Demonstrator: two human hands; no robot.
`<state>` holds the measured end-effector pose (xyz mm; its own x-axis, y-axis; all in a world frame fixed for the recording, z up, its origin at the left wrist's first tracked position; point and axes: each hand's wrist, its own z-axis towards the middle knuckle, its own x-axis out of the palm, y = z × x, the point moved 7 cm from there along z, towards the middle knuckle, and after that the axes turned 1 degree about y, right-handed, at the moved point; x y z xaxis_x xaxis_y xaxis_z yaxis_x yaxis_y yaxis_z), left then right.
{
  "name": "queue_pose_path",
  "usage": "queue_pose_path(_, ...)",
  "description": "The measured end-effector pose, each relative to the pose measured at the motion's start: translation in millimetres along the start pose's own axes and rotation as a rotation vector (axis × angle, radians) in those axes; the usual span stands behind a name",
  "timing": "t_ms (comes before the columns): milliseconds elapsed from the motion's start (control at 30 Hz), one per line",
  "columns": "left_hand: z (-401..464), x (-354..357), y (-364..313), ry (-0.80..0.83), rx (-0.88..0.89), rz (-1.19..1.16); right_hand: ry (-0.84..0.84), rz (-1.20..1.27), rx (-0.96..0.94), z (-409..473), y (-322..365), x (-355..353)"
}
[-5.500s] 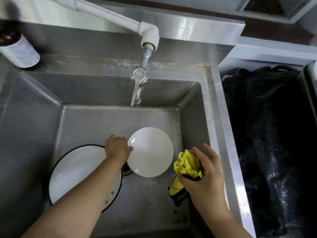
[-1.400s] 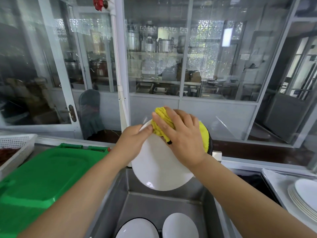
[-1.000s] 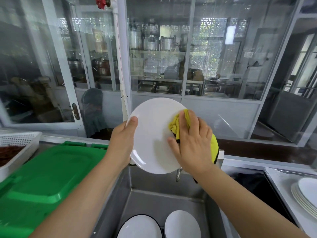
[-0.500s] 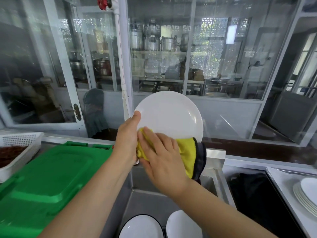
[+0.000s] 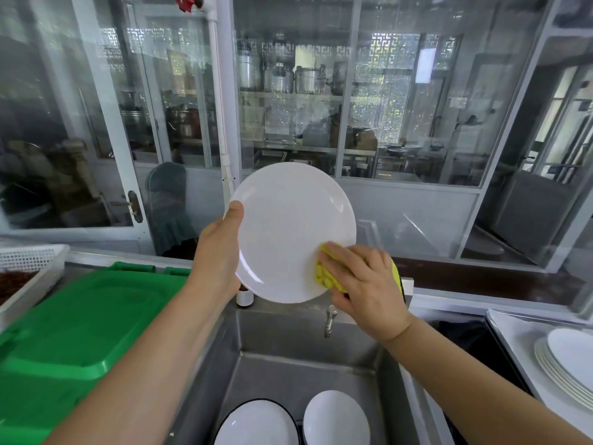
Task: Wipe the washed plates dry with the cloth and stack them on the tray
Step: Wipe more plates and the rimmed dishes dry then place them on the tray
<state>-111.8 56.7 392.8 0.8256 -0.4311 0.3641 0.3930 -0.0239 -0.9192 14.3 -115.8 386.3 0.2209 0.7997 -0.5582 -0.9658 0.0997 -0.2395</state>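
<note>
Stacking comes next, and it turns on one relation: the stack of dry white plates [image 5: 568,370] on the paper-lined steel tray [image 5: 513,335] lies low to your right, well apart from the round white plate [image 5: 288,226] you hold upright above the steel sink [image 5: 308,364]. Your right hand [image 5: 362,284] is nearer the tray; it presses the yellow microfibre cloth [image 5: 324,274] to the plate's lower right face, fingers curled on it. Your left hand [image 5: 218,252] grips the left rim, thumb in front. Two plates remain in the sink.
</note>
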Motion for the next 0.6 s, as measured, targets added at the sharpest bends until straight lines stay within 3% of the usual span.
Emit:
queue_pose_path(133,-2.6,5.5,6.6,-0.029,-0.001,-0.048,-0.029,0.010,0.057,10.3,16.2,0.2)
queue_pose_path(333,-3.8,7.3,11.4,-0.028,0.025,-0.079,-0.008,0.022,-0.045,6.9,53.5,16.9)
queue_pose_path(433,-4.0,-2.1,5.6,-0.018,0.042,-0.043,-0.019,0.007,-0.092,-0.5,38.8,12.9)
queue_pose_path(600,-8.1,-9.8,3.7,0.052,0.022,0.107,-0.037,-0.025,0.041,5.5,-4.7,0.0)
